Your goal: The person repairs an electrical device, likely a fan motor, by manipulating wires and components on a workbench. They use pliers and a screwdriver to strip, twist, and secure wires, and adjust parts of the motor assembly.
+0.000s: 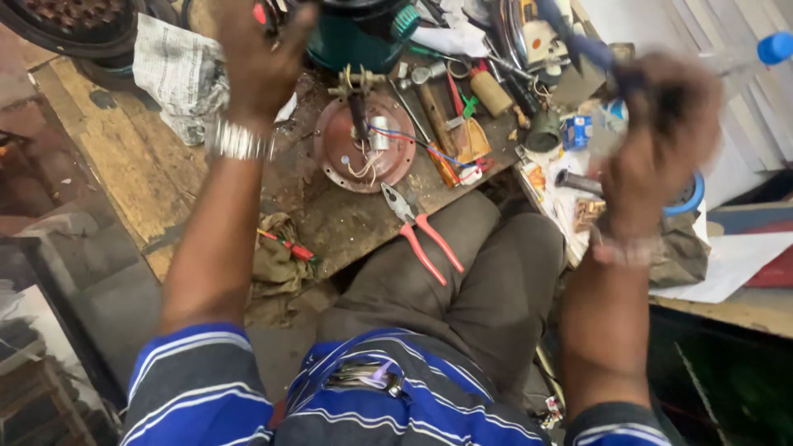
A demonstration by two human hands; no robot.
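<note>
Both hands are being raised above the round reddish metal base plate [364,142]: the left hand [260,58] is closed on something small and red, and the blurred right hand [657,136] is wrapped round a dark tool handle [591,49]; steadiness is being called for over the loose wires.

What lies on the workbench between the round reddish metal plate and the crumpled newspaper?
In the head view, only bare, dirty wooden bench top lies between the round reddish metal plate and the crumpled newspaper; the left hand is raised above that stretch.

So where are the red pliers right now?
In the head view, the red-handled pliers lie on the wooden workbench's near edge, in the middle, just below the round reddish metal plate and above the person's knee.
</note>
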